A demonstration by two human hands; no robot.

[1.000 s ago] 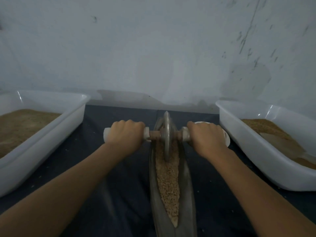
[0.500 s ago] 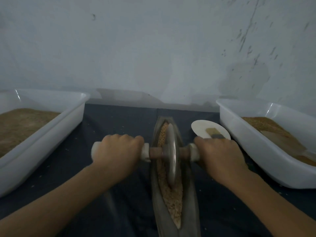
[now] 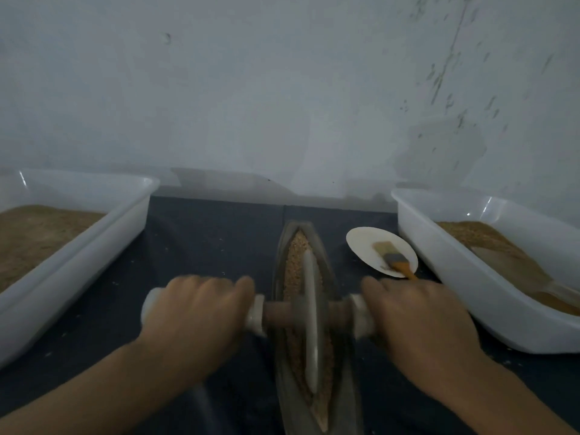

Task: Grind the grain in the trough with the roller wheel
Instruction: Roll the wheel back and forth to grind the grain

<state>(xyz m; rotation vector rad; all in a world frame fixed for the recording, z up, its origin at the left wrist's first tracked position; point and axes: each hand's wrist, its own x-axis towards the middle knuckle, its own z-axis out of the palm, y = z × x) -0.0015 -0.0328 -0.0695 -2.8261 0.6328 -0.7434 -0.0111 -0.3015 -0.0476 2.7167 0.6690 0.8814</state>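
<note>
Surroundings, left to right: a white tub [image 3: 103, 233] of brown meal stands on the dark mat [image 3: 201, 240], well to the left of the left hand; the wall [image 3: 282, 89] rises behind the mat; a small white plate [image 3: 361, 243] lies just beyond the right hand, carrying a brush [image 3: 394, 258] whose orange handle points toward that hand; a second white tub [image 3: 445, 255] with brown meal sits just to the right of the right hand; nothing lies between the hands and the trough.

Left hand [image 3: 196, 312]: fingers curled fully round the left white grip of the axle, knuckles up; the grip end protrudes to its left.

Task items: the trough [image 3: 328, 271], a narrow boat-shaped channel, runs lengthwise between the two hands; the grain [image 3: 293, 268] fills its groove, exposed beyond the hands and again nearer the person; the roller wheel [image 3: 310, 321] stands upright on edge in the groove, between the hands, blurred.

Right hand [image 3: 417, 318]: fingers wrapped round the right grip of the axle, holding it; knuckles up.
</note>
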